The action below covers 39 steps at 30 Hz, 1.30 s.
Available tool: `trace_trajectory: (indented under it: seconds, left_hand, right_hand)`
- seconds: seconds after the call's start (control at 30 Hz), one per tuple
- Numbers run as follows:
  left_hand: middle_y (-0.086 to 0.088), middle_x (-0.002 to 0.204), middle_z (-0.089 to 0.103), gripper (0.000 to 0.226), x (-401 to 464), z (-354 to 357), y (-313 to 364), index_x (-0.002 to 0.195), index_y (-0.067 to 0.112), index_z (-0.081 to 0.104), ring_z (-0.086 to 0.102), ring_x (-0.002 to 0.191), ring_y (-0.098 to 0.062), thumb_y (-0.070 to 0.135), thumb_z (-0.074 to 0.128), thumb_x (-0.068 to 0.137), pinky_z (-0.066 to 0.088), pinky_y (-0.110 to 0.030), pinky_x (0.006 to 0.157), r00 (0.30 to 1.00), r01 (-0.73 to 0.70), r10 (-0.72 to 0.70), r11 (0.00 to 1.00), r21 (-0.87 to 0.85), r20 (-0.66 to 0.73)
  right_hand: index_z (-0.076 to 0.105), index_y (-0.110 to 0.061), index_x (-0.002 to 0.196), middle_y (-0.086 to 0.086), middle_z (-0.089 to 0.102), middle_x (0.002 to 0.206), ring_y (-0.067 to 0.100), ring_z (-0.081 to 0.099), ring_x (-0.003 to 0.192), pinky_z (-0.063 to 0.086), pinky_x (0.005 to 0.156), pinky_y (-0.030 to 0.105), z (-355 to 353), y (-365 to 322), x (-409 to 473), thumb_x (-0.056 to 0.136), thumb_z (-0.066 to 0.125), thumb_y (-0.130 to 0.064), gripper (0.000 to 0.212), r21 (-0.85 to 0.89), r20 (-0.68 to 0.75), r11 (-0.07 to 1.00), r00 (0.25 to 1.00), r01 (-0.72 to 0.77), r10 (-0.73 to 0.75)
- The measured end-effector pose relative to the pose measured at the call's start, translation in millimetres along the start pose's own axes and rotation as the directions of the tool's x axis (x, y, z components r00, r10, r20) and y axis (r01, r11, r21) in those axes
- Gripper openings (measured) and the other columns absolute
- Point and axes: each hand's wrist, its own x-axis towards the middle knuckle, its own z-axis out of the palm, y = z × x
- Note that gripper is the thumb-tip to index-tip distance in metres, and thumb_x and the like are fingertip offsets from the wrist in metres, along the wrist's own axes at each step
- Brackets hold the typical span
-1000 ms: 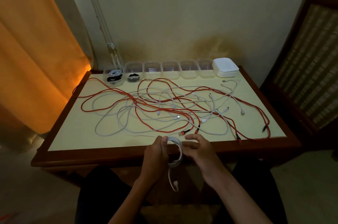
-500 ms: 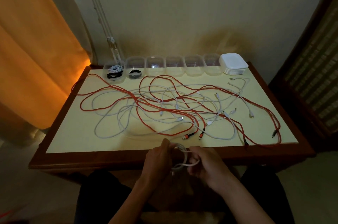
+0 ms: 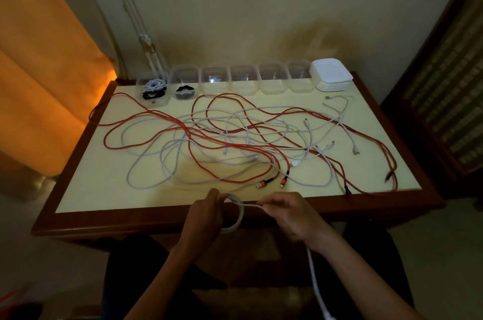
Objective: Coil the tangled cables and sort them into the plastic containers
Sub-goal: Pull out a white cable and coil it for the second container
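Dim room, table (image 3: 78,189) against the wall, six tubs (image 3: 243,80) along the back edge (two leftmost already hold coils). Red and white cables (image 3: 222,142) tangled across the top. Left hand (image 3: 206,215) grips a white coil (image 3: 235,215) at the near edge; right hand (image 3: 290,212) pinches its free run, tail hanging below. Cable looks light, limp, springy: pinch where loops cross or it unwinds.

Head view looks down, close over table (image 3: 78,189).
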Motion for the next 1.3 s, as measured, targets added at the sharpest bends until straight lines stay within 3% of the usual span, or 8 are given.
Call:
trace_trajectory:
  seconds: [0.1, 0.3, 0.6, 0.73, 0.83, 1.03, 1.2, 1.3]
  left_hand:
    - [0.008, 0.06, 0.046, 0.034, 2, -5, 12, 0.072, 0.022, 0.048, 0.043, 0.05, -0.005, 0.024, 0.037, 0.104, 0.033, -0.015, 0.051, 0.987, 0.158, -0.156, 0.93, -0.331, 0.033]
    - [-0.024, 0.067, 0.049, 0.066, -7, 5, 29, 0.082, -0.009, 0.051, 0.049, 0.063, -0.027, 0.055, 0.042, 0.096, 0.038, -0.039, 0.062, 0.935, 0.343, -0.283, 0.558, -0.756, 0.214]
    - [0.007, 0.064, 0.056, 0.036, -17, 13, 42, 0.088, 0.018, 0.054, 0.054, 0.054, -0.006, 0.04, 0.029, 0.101, 0.038, -0.019, 0.048, 0.964, 0.237, -0.255, 0.953, -0.187, -0.077]
    - [0.009, 0.072, 0.057, 0.016, -19, 16, 38, 0.091, 0.024, 0.048, 0.056, 0.058, -0.005, 0.029, 0.038, 0.103, 0.045, -0.017, 0.05, 0.973, 0.23, -0.23, 0.973, -0.027, -0.013]
    - [0.006, 0.075, 0.062, 0.021, -20, 16, 36, 0.088, 0.023, 0.054, 0.062, 0.061, -0.006, 0.029, 0.04, 0.102, 0.049, -0.016, 0.055, 0.977, 0.211, -0.198, 0.944, -0.256, 0.076]
    - [-0.008, 0.081, 0.069, 0.039, -28, 23, 33, 0.098, 0.005, 0.067, 0.066, 0.076, -0.018, 0.026, 0.034, 0.105, 0.05, -0.026, 0.069, 0.965, 0.261, -0.181, 0.63, -0.732, 0.189]
    - [-0.005, 0.076, 0.067, 0.04, -31, 26, 39, 0.088, 0.012, 0.065, 0.064, 0.068, -0.015, 0.036, 0.035, 0.101, 0.049, -0.029, 0.061, 0.971, 0.226, -0.215, 0.694, -0.684, 0.102]
    - [0.0, 0.081, 0.065, 0.036, -30, 33, 42, 0.088, 0.03, 0.063, 0.063, 0.073, -0.014, 0.043, 0.033, 0.102, 0.05, -0.033, 0.064, 0.978, 0.18, -0.206, 0.769, -0.614, 0.028]
  right_hand:
    - [0.072, -0.018, 0.11, -0.022, 0.069, 0.077, -0.003, 0.064, 0.074, 0.047, 0.065, 0.012, 5, 7, 4, 0.097, 0.059, -0.017, 0.018, -0.378, -0.04, 0.886, 0.952, 0.268, -0.305]
    - [0.071, -0.009, 0.104, 0.001, 0.066, 0.099, 0.004, 0.06, 0.093, 0.05, 0.08, 0.017, 29, 25, 7, 0.093, 0.06, -0.005, 0.016, -0.485, -0.137, 0.743, 0.799, 0.461, -0.585]
    - [0.072, -0.004, 0.111, 0.015, 0.073, 0.107, 0.031, 0.069, 0.105, 0.055, 0.093, 0.045, 39, 14, -10, 0.1, 0.05, -0.016, 0.027, 0.429, -0.053, 0.903, 0.999, 0.024, -0.001]
    - [0.067, -0.013, 0.119, 0.015, 0.071, 0.113, 0.031, 0.067, 0.107, 0.051, 0.099, 0.053, 38, 15, -10, 0.098, 0.055, -0.025, 0.027, 0.397, 0.03, 0.916, 0.998, -0.057, 0.049]
    - [0.066, -0.01, 0.121, 0.018, 0.069, 0.115, 0.034, 0.067, 0.108, 0.055, 0.09, 0.044, 40, 14, -8, 0.098, 0.052, -0.007, 0.028, 0.512, 0.071, 0.856, 0.997, -0.069, 0.038]
    - [0.064, 0.007, 0.117, 0.018, 0.06, 0.078, 0.026, 0.058, 0.07, 0.055, 0.068, 0.036, 50, 16, -9, 0.086, 0.054, 0.008, 0.033, 0.903, 0.222, 0.378, 0.975, -0.205, -0.003]
    - [0.055, 0.006, 0.123, 0.014, 0.059, 0.069, 0.023, 0.056, 0.06, 0.051, 0.064, 0.034, 53, 17, -9, 0.082, 0.062, 0.001, 0.042, 0.887, 0.129, 0.446, 0.992, -0.118, 0.005]
    - [0.06, 0.001, 0.087, 0.009, 0.05, 0.057, 0.02, 0.053, 0.058, 0.052, 0.065, 0.032, 48, 15, -10, 0.097, 0.047, -0.015, 0.023, 0.873, 0.141, 0.474, 0.99, -0.114, -0.022]
